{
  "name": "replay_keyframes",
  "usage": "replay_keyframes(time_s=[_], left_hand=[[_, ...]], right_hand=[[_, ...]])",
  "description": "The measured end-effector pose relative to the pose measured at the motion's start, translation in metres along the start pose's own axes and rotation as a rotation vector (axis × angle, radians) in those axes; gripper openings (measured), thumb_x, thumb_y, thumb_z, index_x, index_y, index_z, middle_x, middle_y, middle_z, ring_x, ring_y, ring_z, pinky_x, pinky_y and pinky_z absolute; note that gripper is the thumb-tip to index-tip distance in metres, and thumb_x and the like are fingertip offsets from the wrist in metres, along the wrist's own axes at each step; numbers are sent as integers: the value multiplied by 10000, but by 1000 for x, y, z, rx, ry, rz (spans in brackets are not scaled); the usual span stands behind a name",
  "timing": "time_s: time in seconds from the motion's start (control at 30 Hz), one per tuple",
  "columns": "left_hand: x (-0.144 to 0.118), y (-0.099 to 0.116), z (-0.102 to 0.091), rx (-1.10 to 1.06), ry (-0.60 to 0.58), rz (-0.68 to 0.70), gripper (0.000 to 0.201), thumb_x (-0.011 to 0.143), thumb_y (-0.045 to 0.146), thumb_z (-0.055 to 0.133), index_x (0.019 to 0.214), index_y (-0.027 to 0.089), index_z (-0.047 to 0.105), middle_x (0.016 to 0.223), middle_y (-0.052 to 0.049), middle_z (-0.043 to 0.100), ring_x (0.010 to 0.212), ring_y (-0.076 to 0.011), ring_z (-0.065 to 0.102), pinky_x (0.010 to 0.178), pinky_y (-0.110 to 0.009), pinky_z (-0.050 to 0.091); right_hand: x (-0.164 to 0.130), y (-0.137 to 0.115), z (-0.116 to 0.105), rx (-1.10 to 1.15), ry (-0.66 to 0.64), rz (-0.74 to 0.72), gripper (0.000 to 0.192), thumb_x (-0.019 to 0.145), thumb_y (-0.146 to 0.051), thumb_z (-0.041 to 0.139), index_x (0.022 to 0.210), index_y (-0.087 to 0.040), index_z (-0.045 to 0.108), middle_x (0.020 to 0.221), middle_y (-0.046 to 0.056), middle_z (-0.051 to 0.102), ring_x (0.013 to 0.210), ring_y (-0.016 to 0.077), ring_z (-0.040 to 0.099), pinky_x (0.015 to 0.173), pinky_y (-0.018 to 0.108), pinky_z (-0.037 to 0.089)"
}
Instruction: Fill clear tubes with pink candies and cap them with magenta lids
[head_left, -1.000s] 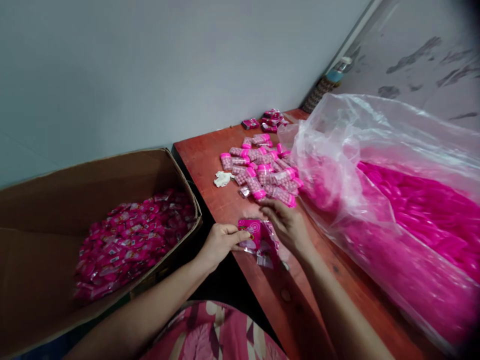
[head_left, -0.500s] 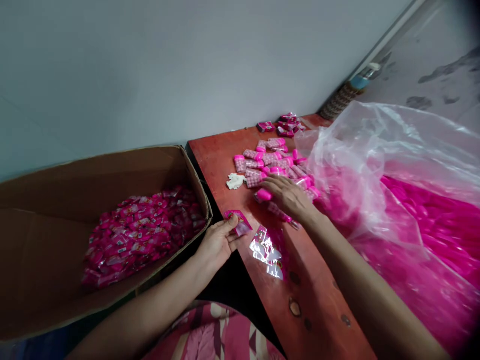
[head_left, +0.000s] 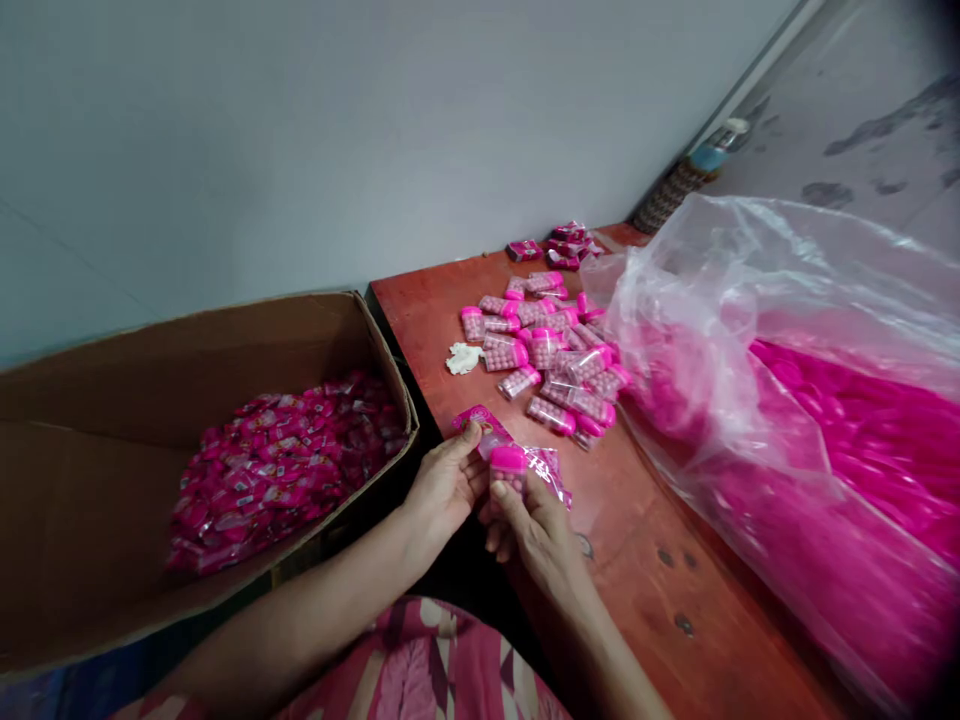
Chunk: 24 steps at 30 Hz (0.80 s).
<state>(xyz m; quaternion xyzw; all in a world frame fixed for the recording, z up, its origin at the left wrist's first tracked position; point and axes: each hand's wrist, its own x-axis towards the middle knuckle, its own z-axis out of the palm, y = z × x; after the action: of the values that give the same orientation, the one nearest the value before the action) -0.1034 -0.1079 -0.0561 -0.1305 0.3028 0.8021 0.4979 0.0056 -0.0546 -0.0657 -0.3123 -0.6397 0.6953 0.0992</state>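
My left hand (head_left: 448, 480) pinches a small pink printed plastic sleeve (head_left: 480, 420) at the near edge of the table. Close against it, my right hand (head_left: 536, 525) grips a small clear candy bottle (head_left: 508, 466) with a pink cap and pink balls inside. The bottle's cap end meets the sleeve; whether it is inside the sleeve I cannot tell. Under and beside my fingers lie more shiny sleeves (head_left: 551, 470), partly hidden. Beyond my hands a loose pile of similar candy bottles (head_left: 551, 340) covers part of the table.
A cardboard box (head_left: 390, 375) on the left holds many pink wrapped pieces (head_left: 285, 460). On the right, a large clear bag (head_left: 720, 400) bulges with pink bottles. A white scrap (head_left: 464, 358) and several dark pink packs (head_left: 566, 245) lie on the red table (head_left: 637, 620).
My right hand has come back from the pile with a candy bottle and now meets the left hand. My left hand still holds the sleeve in nearly the same place.
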Motion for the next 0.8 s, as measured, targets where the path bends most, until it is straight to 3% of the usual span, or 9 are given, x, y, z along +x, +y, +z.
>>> replay_keyframes(time_s=[0.27,0.4,0.53,0.6,0.73,0.8], left_hand=[[-5,3,1,289,-164,95,287,710,356,689,666,101,567,566,-18,598,471,-104,573,467,-204,480],[-4,2,0,451,-246,60,274,689,338,700,647,96,579,495,-8,571,328,-93,485,302,-191,363],[-4,0,0,532,-213,89,247,646,300,733,620,84,616,523,-19,601,368,-85,509,353,-188,394],[-4,1,-1,582,-225,91,260,655,319,722,588,89,620,495,-21,600,369,-98,521,362,-195,396],[-4,5,-3,712,-251,82,277,664,335,713,574,83,641,458,-37,602,378,-125,547,387,-210,401],[-3,6,-4,719,-240,87,269,667,326,713,594,74,652,450,-37,596,374,-125,540,392,-214,396]], right_hand=[[1,0,-5,177,-121,26,286,821,-465,518,829,-182,475,619,-17,602,400,75,538,339,146,404],[1,5,-5,84,-67,-42,276,831,-455,510,852,-180,498,632,-17,590,416,76,532,354,157,406],[0,8,-5,-53,47,-118,247,820,-421,546,786,-178,517,539,-42,537,408,68,490,377,153,391],[0,7,-5,28,26,-89,255,819,-425,547,770,-179,505,528,-42,545,381,63,475,352,145,366],[1,4,-4,357,-144,14,300,844,-453,493,729,-178,452,538,-27,581,297,47,431,277,129,282],[2,4,-5,363,-132,20,276,838,-429,520,749,-171,474,559,-22,593,322,49,460,292,126,311]])
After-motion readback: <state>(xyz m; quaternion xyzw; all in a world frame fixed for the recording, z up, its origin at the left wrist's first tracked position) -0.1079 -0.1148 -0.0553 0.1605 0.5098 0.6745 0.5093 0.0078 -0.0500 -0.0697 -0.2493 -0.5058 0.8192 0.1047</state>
